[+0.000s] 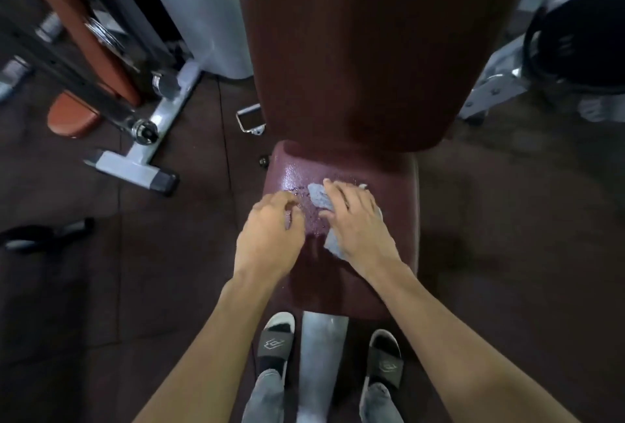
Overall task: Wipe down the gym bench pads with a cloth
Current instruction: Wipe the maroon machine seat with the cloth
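Observation:
The dark maroon seat pad (pixel 338 284) of a gym bench lies straight below me, with the tall maroon back pad (pixel 365 50) rising behind it. A pale blue-grey cloth (pixel 318 197) is spread on the seat pad, and my right hand (pixel 358 223) presses flat on top of it with fingers spread. My left hand (pixel 270 233) rests beside it on the left part of the seat, fingers curled and nothing in them. Wet droplets glisten on the pad between the two hands.
My two feet in black slides (pixel 275 341) stand either side of the bench's grey metal base bar (pixel 323 355). A white machine frame (pixel 148 148) with an orange pad stands at the left, another machine at the right. A small metal handle (pixel 250 118) lies on the dark floor.

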{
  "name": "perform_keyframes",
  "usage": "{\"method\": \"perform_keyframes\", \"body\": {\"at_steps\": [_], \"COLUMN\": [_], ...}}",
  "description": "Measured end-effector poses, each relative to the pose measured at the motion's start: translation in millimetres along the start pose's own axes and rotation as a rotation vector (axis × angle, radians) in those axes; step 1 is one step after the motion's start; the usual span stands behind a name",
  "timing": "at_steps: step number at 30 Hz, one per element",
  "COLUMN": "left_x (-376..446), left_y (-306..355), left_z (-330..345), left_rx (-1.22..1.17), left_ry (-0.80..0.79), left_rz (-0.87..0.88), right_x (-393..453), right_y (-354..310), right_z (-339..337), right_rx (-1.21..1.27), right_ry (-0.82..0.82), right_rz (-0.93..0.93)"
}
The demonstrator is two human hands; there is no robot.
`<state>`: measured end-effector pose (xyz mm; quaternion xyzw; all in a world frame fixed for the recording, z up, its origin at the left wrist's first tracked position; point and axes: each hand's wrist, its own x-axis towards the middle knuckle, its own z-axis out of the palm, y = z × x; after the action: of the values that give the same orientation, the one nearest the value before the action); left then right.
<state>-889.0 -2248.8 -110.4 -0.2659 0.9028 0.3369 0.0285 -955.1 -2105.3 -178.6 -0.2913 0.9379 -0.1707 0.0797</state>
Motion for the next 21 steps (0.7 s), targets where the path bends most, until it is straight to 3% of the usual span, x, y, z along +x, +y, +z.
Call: {"method": "perform_keyframes", "body": {"at_steps": [3,5,7,10,21], "left_x": [9.0,9.4,11.1,20.4,82.1], "left_y": [-17.7,-19.0,-15.4,-8.1,-23.5], "left_z": [41.5,71.0,106.5,154.0,153.7], "left_rx": [0.024,0.081,0.193,0.358,0.44], "left_ry": [0.154,0.214,0.165,0.007,0.021], "left_rz": [-0.01,0.099,0.251,0.379,0.284], "right_x": [6.0,4.4,1.8,-1.4,-2.1], "right_y": [24.0,51.1,82.7,109.0,115.5], "right_z": [28.3,32.5,36.4,46.3,59.7], "right_rx": [0.066,0.199,0.22,0.158,0.118], "right_ry": [-0.008,0.072,0.199,0.233,0.224], "right_rz": [0.008,0.113,0.211,0.255,0.253]}}
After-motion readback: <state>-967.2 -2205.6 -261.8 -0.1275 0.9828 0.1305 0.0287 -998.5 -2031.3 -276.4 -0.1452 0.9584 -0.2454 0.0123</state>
